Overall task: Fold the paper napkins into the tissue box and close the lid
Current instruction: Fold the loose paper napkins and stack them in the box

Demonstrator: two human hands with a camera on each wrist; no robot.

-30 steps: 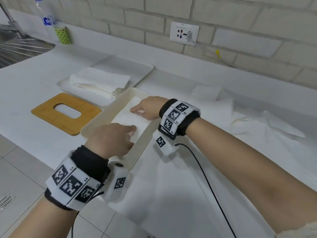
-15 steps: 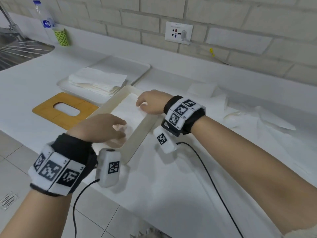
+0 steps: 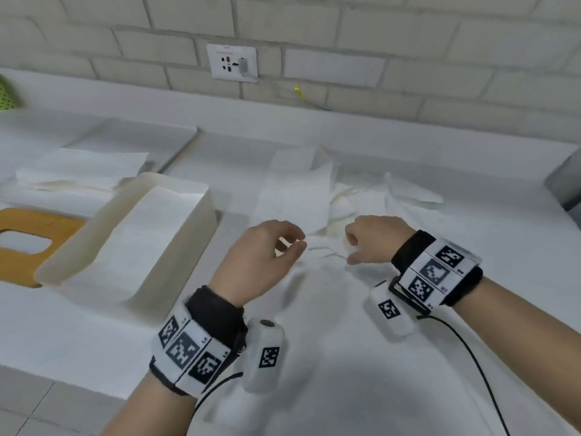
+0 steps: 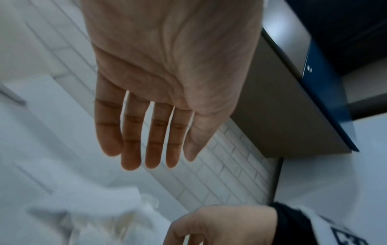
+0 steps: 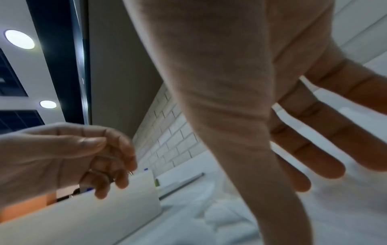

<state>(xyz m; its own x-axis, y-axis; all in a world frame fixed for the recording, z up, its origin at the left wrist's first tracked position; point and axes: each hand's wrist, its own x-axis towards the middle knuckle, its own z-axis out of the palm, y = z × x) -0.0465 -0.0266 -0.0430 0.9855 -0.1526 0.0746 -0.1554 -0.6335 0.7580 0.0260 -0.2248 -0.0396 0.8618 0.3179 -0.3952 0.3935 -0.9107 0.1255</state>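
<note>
The cream tissue box stands open at the left with a flat white napkin inside. Its wooden lid with an oval slot lies on the counter left of the box. Loose white napkins lie spread to the right of the box. My left hand and right hand hover close together over a crumpled napkin. The left wrist view shows the left fingers straight and empty. In the right wrist view the right fingers are spread and hold nothing.
A white tray at the back left carries a stack of folded napkins. A brick wall with a socket runs behind the counter. A grey object stands at the far right. The counter's front edge drops to a tiled floor.
Both hands have left the tissue box and moved right, over the loose napkins. The view has swung right, so the box now sits at the left.
</note>
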